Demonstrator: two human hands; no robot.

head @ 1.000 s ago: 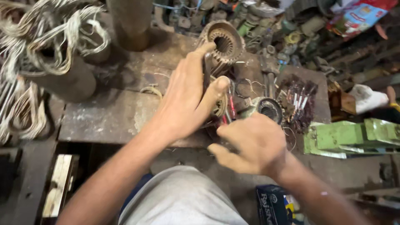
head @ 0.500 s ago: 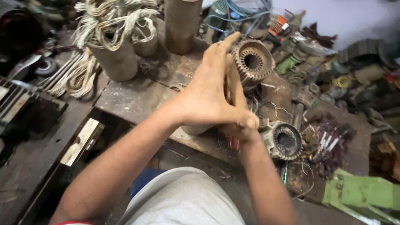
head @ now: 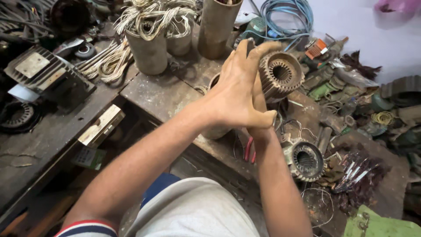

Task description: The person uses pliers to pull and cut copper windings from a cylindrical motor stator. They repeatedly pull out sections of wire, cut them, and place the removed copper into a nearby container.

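My left hand (head: 234, 94) is raised above the workbench, flat, with fingers stretched toward a ribbed metal stator core (head: 283, 74). My right hand (head: 259, 103) is pressed palm to palm against it and mostly hidden behind it; only its edge and wrist show. Neither hand holds anything. Red-handled pliers (head: 248, 149) lie on the bench just under my right wrist. A second stator in a round housing (head: 307, 160) sits to the right of my right forearm.
A worn metal workbench (head: 158, 94) carries grey cylinders topped with wire coils (head: 149, 44) and a tall tube (head: 218, 26). A black finned housing (head: 48, 74) lies left. Blue cable (head: 285, 17), scrap parts and burnt wire bundles (head: 359, 175) crowd the right side.
My right hand has risen from below the left and now lies flat against its palm. Both hands have lifted off the stator, and the view has swung left.
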